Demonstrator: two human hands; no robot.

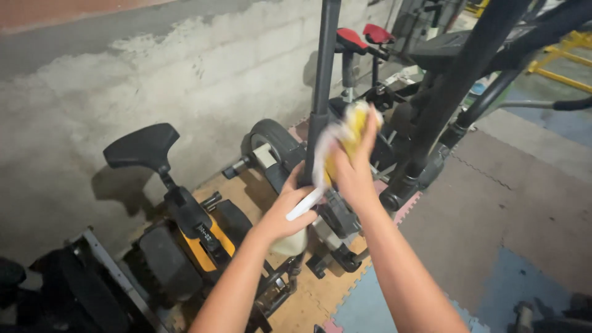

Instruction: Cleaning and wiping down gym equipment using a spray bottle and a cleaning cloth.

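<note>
My right hand (353,172) presses a yellow and white cloth (345,132) against the black upright post (323,80) of an exercise machine. The cloth is blurred. My left hand (287,209) grips a pale spray bottle (295,237), its white trigger showing between the fingers, just below and left of the post. Both forearms reach in from the bottom of the view.
A black and orange exercise bike (185,228) with a black saddle (143,147) stands at left by a rough concrete wall (123,80). More bikes with red saddles (351,38) stand behind. Thick black machine arms (456,92) cross at right. Foam floor mats (505,209) cover the ground.
</note>
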